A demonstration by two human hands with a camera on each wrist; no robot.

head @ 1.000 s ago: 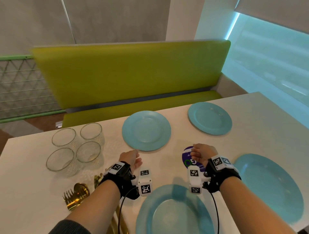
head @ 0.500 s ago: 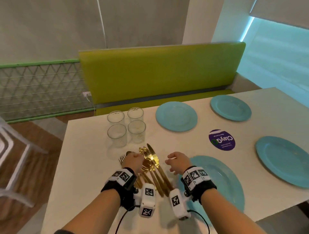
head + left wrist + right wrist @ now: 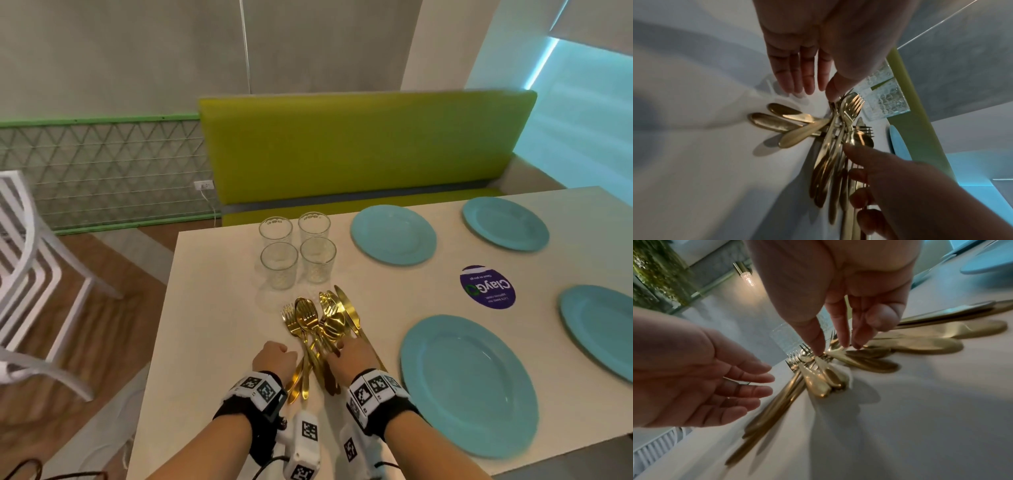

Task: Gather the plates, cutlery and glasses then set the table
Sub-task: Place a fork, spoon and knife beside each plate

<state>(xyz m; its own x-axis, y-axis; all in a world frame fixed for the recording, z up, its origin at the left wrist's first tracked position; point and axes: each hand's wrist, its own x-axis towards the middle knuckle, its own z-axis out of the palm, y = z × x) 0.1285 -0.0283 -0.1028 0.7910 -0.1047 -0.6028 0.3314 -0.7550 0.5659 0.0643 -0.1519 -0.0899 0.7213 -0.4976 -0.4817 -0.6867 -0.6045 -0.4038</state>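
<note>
A pile of gold cutlery (image 3: 318,334), forks, spoons and knives, lies crossed on the white table (image 3: 219,342). My left hand (image 3: 275,356) sits just left of the handles. In the left wrist view its fingers (image 3: 797,78) are straight and the thumb touches a fork's tines (image 3: 854,104). My right hand (image 3: 352,356) is on the pile's right side; its thumb and fingertips (image 3: 818,347) come down on the crossing handles (image 3: 824,379) and pinch them. Several clear glasses (image 3: 296,253) stand beyond the pile. Teal plates lie near right (image 3: 469,383), far (image 3: 394,234), far right (image 3: 505,222) and right (image 3: 599,329).
A round purple sticker (image 3: 488,287) is on the table between the plates. A green bench (image 3: 359,147) runs along the far edge. A white chair (image 3: 30,274) stands on the wooden floor to the left. The table's left edge is near my left arm.
Both hands moved left from the space between the plates to the cutlery pile. In the last half second the right hand came down onto the handles.
</note>
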